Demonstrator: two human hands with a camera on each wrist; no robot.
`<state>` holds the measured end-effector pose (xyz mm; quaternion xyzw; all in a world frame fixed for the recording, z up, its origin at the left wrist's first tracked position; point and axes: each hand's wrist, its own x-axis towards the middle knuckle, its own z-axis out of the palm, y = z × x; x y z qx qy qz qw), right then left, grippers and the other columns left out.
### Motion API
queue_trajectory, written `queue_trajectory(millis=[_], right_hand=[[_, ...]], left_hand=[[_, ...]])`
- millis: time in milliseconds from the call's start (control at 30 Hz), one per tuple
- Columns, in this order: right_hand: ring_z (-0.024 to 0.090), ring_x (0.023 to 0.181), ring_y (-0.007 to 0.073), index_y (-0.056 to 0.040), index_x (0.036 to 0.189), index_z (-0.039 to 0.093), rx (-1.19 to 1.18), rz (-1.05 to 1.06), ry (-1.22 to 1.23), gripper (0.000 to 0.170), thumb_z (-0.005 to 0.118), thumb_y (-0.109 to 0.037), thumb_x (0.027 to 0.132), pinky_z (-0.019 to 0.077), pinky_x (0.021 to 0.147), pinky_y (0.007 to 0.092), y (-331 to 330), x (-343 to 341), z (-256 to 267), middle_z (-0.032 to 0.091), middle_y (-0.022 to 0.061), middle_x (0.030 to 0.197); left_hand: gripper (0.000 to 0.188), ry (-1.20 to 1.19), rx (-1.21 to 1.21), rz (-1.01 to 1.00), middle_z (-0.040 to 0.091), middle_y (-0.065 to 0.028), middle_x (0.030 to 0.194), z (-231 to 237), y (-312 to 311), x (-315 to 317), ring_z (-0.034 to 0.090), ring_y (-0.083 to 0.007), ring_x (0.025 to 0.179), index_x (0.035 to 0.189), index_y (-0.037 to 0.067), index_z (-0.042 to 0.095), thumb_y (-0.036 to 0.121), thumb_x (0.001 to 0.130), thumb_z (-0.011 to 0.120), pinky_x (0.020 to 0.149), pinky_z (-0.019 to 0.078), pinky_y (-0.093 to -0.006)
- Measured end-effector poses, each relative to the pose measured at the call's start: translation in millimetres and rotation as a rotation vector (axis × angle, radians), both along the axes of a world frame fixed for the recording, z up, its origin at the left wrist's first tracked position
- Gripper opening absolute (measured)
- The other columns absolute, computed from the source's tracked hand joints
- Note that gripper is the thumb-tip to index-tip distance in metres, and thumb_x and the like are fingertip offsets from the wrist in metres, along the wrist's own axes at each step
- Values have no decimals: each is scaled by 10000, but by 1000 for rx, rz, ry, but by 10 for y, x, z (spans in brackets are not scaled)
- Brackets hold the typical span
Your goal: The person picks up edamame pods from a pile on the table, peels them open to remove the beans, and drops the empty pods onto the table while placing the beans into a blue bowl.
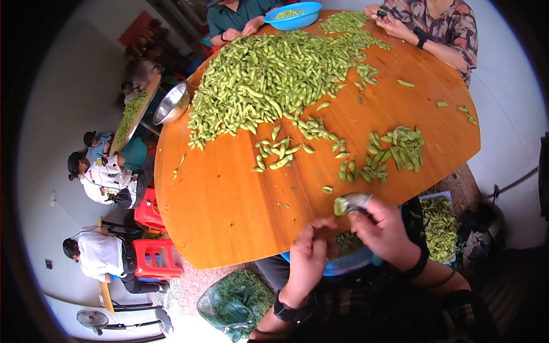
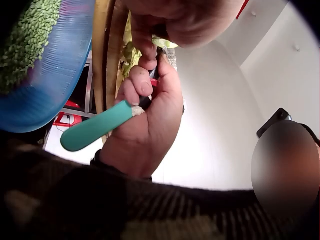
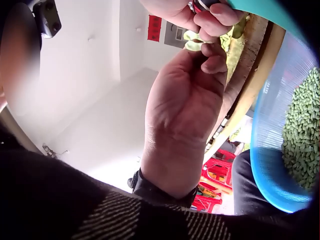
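My right hand (image 1: 386,234) grips a teal-handled tool (image 2: 97,125), whose small dark and red part shows between the fingers in the left wrist view. An opened green pod (image 1: 342,206) is at the right fingertips, beside a grey, shiny piece (image 1: 359,199). Close by, to the left, my left hand (image 1: 307,260) has bent fingers; in the right wrist view this hand (image 3: 185,100) reaches up to the pod (image 3: 194,45), and whether it pinches the pod is unclear. Below both hands is a blue basin (image 3: 265,165) with shelled green beans (image 3: 302,130).
A wooden table (image 1: 211,211) bears a large pod heap (image 1: 251,86) and smaller piles (image 1: 406,146). Two people sit across it, near another blue basin (image 1: 293,22). A metal bowl (image 1: 171,104) is at the left edge; a green net bag (image 1: 237,303) and a pod-filled container (image 1: 439,226) are below.
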<state>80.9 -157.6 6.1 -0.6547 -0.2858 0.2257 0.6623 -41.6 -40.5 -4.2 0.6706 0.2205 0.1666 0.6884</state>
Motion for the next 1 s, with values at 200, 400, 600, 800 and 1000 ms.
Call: queue_trajectory(millis=[200, 400, 600, 800, 1000], right_hand=[[488, 524, 60, 1, 895, 588, -244, -159, -278, 112, 545, -88, 946, 406, 479, 229, -337, 963, -219, 551, -6, 640], [472, 457, 56, -31, 819, 499, -233, -143, 49, 162, 536, -103, 960, 363, 417, 233, -375, 992, -154, 533, 5, 623], [465, 498, 78, -16, 955, 600, -170, -154, -222, 70, 549, -39, 912, 384, 472, 251, -324, 896, -164, 519, 16, 611], [570, 547, 281, -16, 1173, 591, 81, 34, -432, 299, 569, -17, 875, 436, 511, 364, 164, 460, 89, 569, 176, 691], [565, 610, 397, 5, 962, 561, 35, 176, -363, 100, 562, -6, 863, 419, 516, 411, 147, 170, -88, 557, 193, 682]], left_hand=[[162, 86, 808, -319, 600, -137, 965, 345, 328, -9, 624, -297, 673, 1036, 31, 608, -2, 879, 585, 602, 508, -348], [156, 330, 1104, 156, 586, -199, 1003, 145, 1092, 654, 621, -400, 786, 1000, 28, 621, 42, 845, 627, 665, 509, -444], [142, 329, 1185, 178, 615, -203, 934, 82, 1263, 738, 618, -412, 747, 993, 16, 621, 58, 858, 632, 656, 516, -451], [72, 9, 559, 13, 658, -88, 858, 231, 505, 565, 612, -214, 604, 981, 22, 612, 39, 911, 618, 542, 488, -283], [88, -264, -339, 115, 649, -18, 883, 179, 201, 474, 523, -59, 567, 999, 30, 639, 12, 914, 628, 493, 419, -192]])
